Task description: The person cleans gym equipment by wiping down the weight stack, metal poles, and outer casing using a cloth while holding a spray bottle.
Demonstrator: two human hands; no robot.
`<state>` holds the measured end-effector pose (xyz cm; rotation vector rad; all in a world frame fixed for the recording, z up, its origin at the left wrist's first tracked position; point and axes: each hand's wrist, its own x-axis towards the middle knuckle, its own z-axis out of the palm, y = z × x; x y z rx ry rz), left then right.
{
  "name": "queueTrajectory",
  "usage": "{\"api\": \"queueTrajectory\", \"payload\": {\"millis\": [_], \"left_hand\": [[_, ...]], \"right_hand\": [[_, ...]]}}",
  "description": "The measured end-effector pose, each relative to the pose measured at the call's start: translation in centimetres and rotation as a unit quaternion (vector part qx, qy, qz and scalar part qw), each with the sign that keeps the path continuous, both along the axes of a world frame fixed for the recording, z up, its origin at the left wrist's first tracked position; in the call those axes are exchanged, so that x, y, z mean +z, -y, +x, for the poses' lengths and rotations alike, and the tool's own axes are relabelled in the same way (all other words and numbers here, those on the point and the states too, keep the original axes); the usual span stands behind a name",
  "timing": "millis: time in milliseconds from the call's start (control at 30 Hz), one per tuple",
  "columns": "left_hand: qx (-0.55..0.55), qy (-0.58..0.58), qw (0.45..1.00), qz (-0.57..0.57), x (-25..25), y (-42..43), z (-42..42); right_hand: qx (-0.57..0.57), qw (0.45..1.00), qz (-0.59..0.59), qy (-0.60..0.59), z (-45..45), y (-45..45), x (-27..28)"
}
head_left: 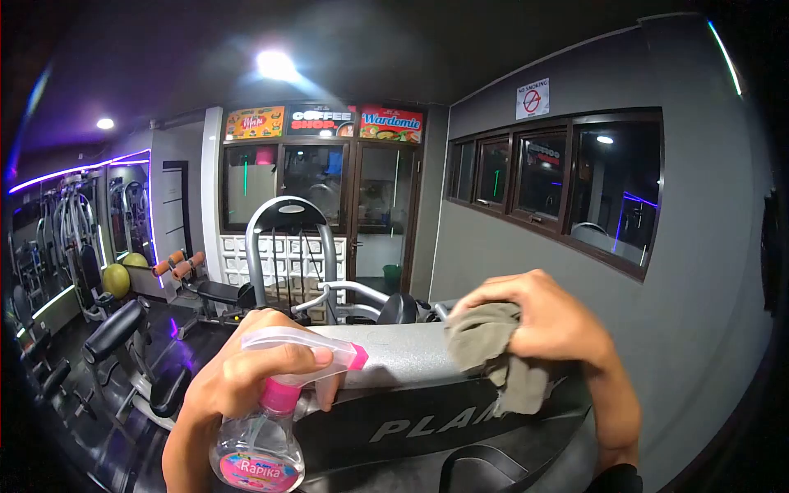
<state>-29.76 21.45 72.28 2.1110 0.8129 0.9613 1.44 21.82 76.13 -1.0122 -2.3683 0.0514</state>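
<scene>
My left hand (238, 370) is wrapped round the neck of a clear spray bottle (261, 440) with a pink collar and a "Rapika" label. Its pink nozzle (358, 357) points right, over the silver top edge (403, 345) of a gym machine. A bunched grey-green cloth (489, 341) is gripped in my right hand (555, 320), and its lower end hangs over the black panel (353, 427) with "PLAN" lettering. Part of the lettering is hidden behind the cloth.
A silver arched machine (289, 212) stands ahead, with a padded bench (226, 292) to its left. More equipment and a yellow-green ball (116, 281) are at the far left. A grey wall (690, 320) with windows runs along the right.
</scene>
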Motion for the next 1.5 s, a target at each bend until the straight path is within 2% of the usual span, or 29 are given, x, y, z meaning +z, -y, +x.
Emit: {"api": "queueTrajectory", "payload": {"millis": [100, 200, 233, 367, 500, 567, 600, 667, 767, 800, 833, 933, 1033, 1067, 1133, 1167, 1200, 1300, 1367, 1433, 1500], "left_hand": [[0.013, 0.003, 1.000, 0.001, 0.4, 0.5, 0.4], [0.038, -0.011, 0.999, -0.011, 0.2, 0.9, 0.3], [0.046, 0.009, 0.999, -0.005, -0.1, 0.9, 0.3], [0.048, 0.026, 0.998, 0.039, -0.2, 1.2, 0.5], [0.037, 0.062, 0.997, 0.011, -1.4, 0.8, 0.3], [0.058, 0.140, 0.975, 0.163, -2.6, 0.6, 0.9], [0.058, 0.139, 0.975, 0.161, -2.9, -0.3, 0.5], [-0.063, 0.026, 0.944, 0.324, -3.0, -1.8, -0.7], [-0.033, 0.051, 0.922, 0.383, -2.1, -0.2, 0.1], [-0.055, -0.034, 0.952, 0.298, -1.3, -0.7, -0.6], [-0.054, -0.034, 0.953, 0.296, -1.4, -0.3, -0.5], [0.048, -0.015, 0.893, 0.447, -2.5, 1.6, -0.2], [0.040, -0.035, 0.879, 0.474, -2.5, 2.2, -0.4], [0.042, -0.040, 0.879, 0.473, -2.6, 2.7, -0.3], [0.097, 0.024, 0.957, 0.274, -3.0, 4.4, 0.1], [0.124, 0.058, 0.976, 0.169, -3.2, 5.2, 0.5], [0.177, 0.062, 0.976, 0.114, -3.3, 5.8, 0.9], [0.171, 0.018, 0.981, 0.087, -4.2, 6.8, 0.0], [0.170, -0.001, 0.983, 0.069, -5.1, 7.7, 0.5], [0.225, 0.097, 0.969, 0.029, -6.0, 8.9, 1.9], [0.200, 0.103, 0.972, 0.062, -7.1, 8.6, 1.2]], "right_hand": [[0.043, 0.997, 0.053, -0.024, -3.4, -0.8, -1.2], [0.030, 0.982, 0.185, 0.031, -5.2, 0.5, -2.7], [0.038, 0.981, 0.188, 0.024, -5.2, 1.1, -3.2], [-0.002, 0.969, 0.244, 0.037, -3.0, 3.1, -5.2], [-0.062, 0.945, 0.318, 0.034, -0.1, 4.6, -7.0], [-0.089, 0.935, 0.342, 0.021, 1.5, 4.5, -8.0], [-0.116, 0.923, 0.368, 0.009, 1.8, 4.4, -8.3], [-0.120, 0.918, 0.378, 0.001, 0.9, 4.3, -8.5], [-0.079, 0.912, 0.403, -0.002, -1.6, 3.5, -8.4], [-0.056, 0.914, 0.401, 0.009, -2.5, 3.0, -8.3], [-0.034, 0.915, 0.401, 0.019, -3.4, 2.6, -8.3], [0.021, 0.903, 0.428, 0.021, -5.1, 2.2, -8.8], [0.032, 0.883, 0.466, 0.053, -3.9, 2.1, -9.8], [0.027, 0.879, 0.472, 0.066, -3.1, 2.1, -10.3], [0.010, 0.882, 0.464, 0.082, -1.0, 2.8, -11.0], [-0.010, 0.884, 0.456, 0.102, 0.1, 3.1, -11.3], [-0.025, 0.886, 0.453, 0.100, 1.1, 3.4, -11.4], [-0.073, 0.893, 0.436, 0.084, 2.8, 4.3, -11.2], [-0.058, 0.889, 0.448, 0.082, 2.3, 3.8, -11.2], [-0.023, 0.877, 0.475, 0.064, 0.6, 3.0, -11.2], [0.035, 0.866, 0.495, 0.059, -1.5, 1.7, -11.3]]}}
